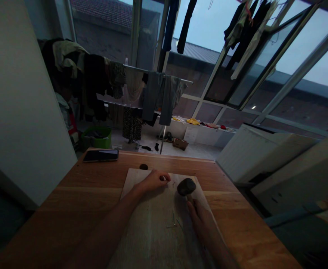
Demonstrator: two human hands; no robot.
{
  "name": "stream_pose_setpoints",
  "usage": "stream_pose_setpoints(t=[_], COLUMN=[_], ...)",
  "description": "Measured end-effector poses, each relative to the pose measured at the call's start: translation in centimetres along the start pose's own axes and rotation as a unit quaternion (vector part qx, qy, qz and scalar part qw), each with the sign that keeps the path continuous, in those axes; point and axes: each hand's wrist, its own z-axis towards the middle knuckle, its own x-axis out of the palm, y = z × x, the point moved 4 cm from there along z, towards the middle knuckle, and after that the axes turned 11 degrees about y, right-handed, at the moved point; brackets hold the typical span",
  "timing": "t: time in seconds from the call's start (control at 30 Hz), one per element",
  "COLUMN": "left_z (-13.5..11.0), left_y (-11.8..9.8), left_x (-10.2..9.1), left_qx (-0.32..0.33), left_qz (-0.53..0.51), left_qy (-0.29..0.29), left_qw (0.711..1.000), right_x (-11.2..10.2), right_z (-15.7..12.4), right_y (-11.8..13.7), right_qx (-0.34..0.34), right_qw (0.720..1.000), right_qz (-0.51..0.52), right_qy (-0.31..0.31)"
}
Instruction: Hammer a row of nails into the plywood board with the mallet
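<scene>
My right hand point(199, 215) grips the short light-coloured handle of a mallet point(186, 186), whose dark, thick head is over the right side of a pale wooden board point(147, 231). My left hand point(154, 180) is at the far part of the board, thumb and fingers curled together in a pinch. Whether something small is between the fingertips is too dim to make out. A small thin nail point(174, 184) shows just right of the left fingertips. Several more nails point(172, 225) are loose on the board between my forearms.
The board rests on a wooden table point(96, 201). A phone point(101, 155) lies at the table's far left corner, and a dark round object point(143, 166) sits behind the board. Beyond are a clothes rack point(136, 68), a green tub point(96, 137) and a white cabinet point(248, 149) at right.
</scene>
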Motion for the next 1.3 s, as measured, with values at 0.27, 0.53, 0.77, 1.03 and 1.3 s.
stream_pose_setpoints(t=[0.27, 0.53, 0.77, 1.03, 1.3], left_z=[-0.2, 0.0, -0.1, -0.2, -2.2], left_y=[-0.3, 0.0, -0.3, -0.7, -7.7], left_x=[0.0, 0.0, -0.1, -0.2, 0.3], left_qx=[0.005, -0.013, -0.012, 0.000, 0.074], left_qz=[-0.012, -0.034, -0.025, -0.027, 0.225], left_qy=[0.005, -0.018, -0.016, 0.013, 0.171], left_qw=[1.000, 0.999, 1.000, 1.000, 0.956], right_x=[-0.3, 0.3, 1.4, 1.2, -1.9], right_z=[1.8, 2.3, 2.9, 2.5, 1.2], right_y=[2.2, 6.1, 6.3, 5.3, 3.2], right_qx=[-0.004, -0.051, -0.031, -0.057, -0.029], right_qw=[1.000, 0.999, 0.998, 0.998, 0.993], right_qz=[-0.016, -0.015, -0.042, -0.007, 0.060], right_qy=[0.023, -0.014, 0.029, -0.004, -0.096])
